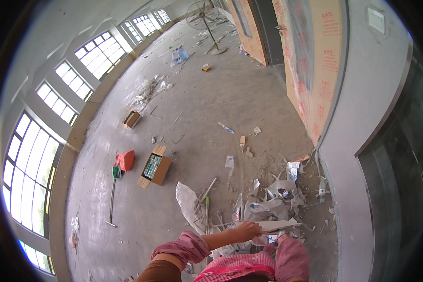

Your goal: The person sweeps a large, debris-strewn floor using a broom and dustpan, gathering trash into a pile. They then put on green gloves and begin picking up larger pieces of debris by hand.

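My left hand [248, 231] reaches across in front of me, its fingers closed on the near end of a flat white piece [276, 224], perhaps board or stiff paper. Beneath the far part of that piece is my right hand [283, 237], mostly hidden, so its grip does not show. Just beyond both hands lies a heap of torn white sheeting and scraps [268, 208] on the concrete floor. A larger crumpled white plastic sheet [188, 202] lies left of the heap, beside a green-and-grey stick [207, 206].
An open cardboard box [161, 172] holds green-and-white packs. Near it are a red bag [126, 160] and a long-handled tool [111, 201]. A pedestal fan [211, 35] and large water bottles [179, 55] stand farther off. Film-covered doors [313, 70] and a wall [349, 197] bound the right.
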Tool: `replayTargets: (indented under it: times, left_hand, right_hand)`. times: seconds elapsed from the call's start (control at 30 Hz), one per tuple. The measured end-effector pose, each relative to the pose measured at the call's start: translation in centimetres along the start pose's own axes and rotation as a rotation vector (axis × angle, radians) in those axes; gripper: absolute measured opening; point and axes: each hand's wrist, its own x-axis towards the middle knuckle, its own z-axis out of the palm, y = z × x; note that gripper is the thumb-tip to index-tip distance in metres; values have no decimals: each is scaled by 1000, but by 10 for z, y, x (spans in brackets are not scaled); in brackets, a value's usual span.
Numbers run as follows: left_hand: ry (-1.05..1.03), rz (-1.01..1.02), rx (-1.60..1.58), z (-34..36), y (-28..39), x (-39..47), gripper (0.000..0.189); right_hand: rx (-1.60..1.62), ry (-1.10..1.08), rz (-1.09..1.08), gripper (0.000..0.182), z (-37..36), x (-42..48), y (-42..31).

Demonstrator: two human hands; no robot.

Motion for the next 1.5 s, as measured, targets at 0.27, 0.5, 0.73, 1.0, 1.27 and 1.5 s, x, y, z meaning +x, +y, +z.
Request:
replayTargets:
  times: [0.27,0.5,0.73,1.0,1.27,1.5]
  left_hand:
    - [-68,39,-10,9,-4,39,29]
    - [-107,136,42,10,9,63,21]
    - [-96,125,83,6,-9,85,16]
    - [-53,3,-47,-15,-25,106,25]
    - [-89,-133,-47,3,-16,122,30]
    - [-101,-21,1,15,30,134,27]
  right_hand:
    - [-2,41,49,62,-25,0,0]
    - [-7,36,60,66,-33,3,-6]
    - [-32,35,26,69,-41,9,-24]
    - [-206,436,-173,73,-134,-10,-76]
    - [-252,525,-38,77,-134,-45,-43]
    - [466,-180,113,76,-23,-42,-67]
